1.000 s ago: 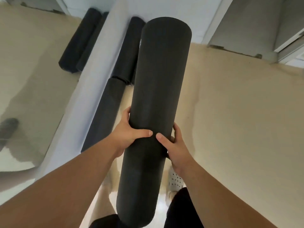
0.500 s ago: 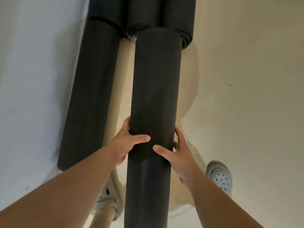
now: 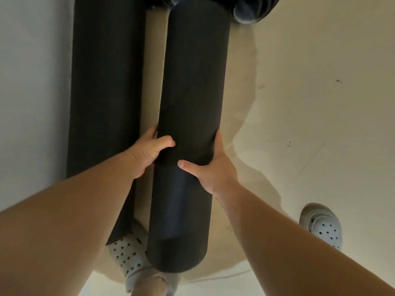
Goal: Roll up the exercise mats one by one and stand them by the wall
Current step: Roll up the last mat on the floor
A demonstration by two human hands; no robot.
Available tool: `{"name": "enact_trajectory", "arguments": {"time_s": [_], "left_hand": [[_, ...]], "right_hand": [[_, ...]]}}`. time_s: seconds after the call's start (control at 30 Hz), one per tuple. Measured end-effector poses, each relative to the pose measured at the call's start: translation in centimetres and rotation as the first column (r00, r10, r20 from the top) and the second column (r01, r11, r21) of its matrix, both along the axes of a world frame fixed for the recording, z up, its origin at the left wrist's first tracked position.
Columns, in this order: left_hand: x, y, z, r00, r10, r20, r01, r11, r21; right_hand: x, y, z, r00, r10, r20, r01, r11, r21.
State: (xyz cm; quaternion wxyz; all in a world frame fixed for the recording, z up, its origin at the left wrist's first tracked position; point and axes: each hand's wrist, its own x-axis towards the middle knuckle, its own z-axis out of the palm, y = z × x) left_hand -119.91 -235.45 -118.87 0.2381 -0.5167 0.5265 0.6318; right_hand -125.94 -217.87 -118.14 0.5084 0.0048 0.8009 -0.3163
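While both hands clasp it around the middle, the rolled black mat [image 3: 192, 107] runs from 12 to 6 o'clock through the centre. Left hand [image 3: 147, 153] wraps it from 9 o'clock, right hand [image 3: 213, 167] from 3 o'clock, fingers curled tight. Another rolled mat [image 3: 102, 92] stands against the white wall [image 3: 32, 82] at 9 o'clock.

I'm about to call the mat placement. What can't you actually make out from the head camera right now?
- Fingers of both the left hand and right hand: wrapped behind the rolled mat.
- How many mats lie at the top, by the coiled mat end: cut off by the frame edge.
- Left shoe: partly covered by the held mat and forearm.
- Whether the mat by the wall touches the wall: too dark to tell.
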Motion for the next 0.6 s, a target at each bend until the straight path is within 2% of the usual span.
{"name": "enact_trajectory", "arguments": {"time_s": [0.07, 0.1, 0.17, 0.23, 0.3, 0.4, 0.47, 0.53, 0.6], "left_hand": [[0.3, -0.5, 0.5, 0.997, -0.050, 0.066, 0.063, 0.975, -0.215], [0.4, -0.2, 1.1, 0.992, -0.097, 0.086, 0.121, 0.930, -0.346], [0.7, 0.8, 2.4, 0.969, -0.218, 0.118, 0.246, 0.776, -0.581], [1.2, 2.0, 3.4, 0.948, -0.297, 0.109, 0.285, 0.651, -0.704], [2.3, 3.1, 3.6, 0.942, -0.322, 0.096, 0.285, 0.614, -0.736], [4.3, 4.2, 3.2, 0.946, -0.301, 0.124, 0.303, 0.672, -0.676], [5.0, 4.7, 3.0, 0.911, -0.376, 0.172, 0.398, 0.687, -0.608], [5.3, 4.8, 2.7, 0.849, -0.477, 0.228, 0.511, 0.627, -0.589], [5.0, 4.3, 2.5, 0.833, -0.498, 0.241, 0.533, 0.605, -0.591]], "right_hand": [[1.2, -2.2, 0.0, 0.996, 0.077, -0.037, -0.071, 0.989, 0.126], [1.7, -2.9, 0.0, 0.994, 0.089, -0.059, -0.079, 0.984, 0.159], [2.4, -3.3, 0.1, 0.994, 0.083, -0.076, -0.069, 0.984, 0.167], [2.4, -2.9, 0.0, 0.997, 0.053, -0.063, -0.046, 0.994, 0.098], [1.6, -2.2, -0.3, 0.998, -0.050, -0.025, 0.050, 0.999, -0.005], [0.2, -2.2, -1.5, 0.961, -0.246, 0.126, 0.257, 0.964, -0.075], [-0.5, -2.9, -2.3, 0.955, -0.235, 0.179, 0.256, 0.961, -0.108], [-0.5, -3.3, -2.9, 0.964, -0.213, 0.159, 0.236, 0.961, -0.142], [-0.5, -3.8, -2.9, 0.966, -0.217, 0.141, 0.238, 0.959, -0.152]]}}
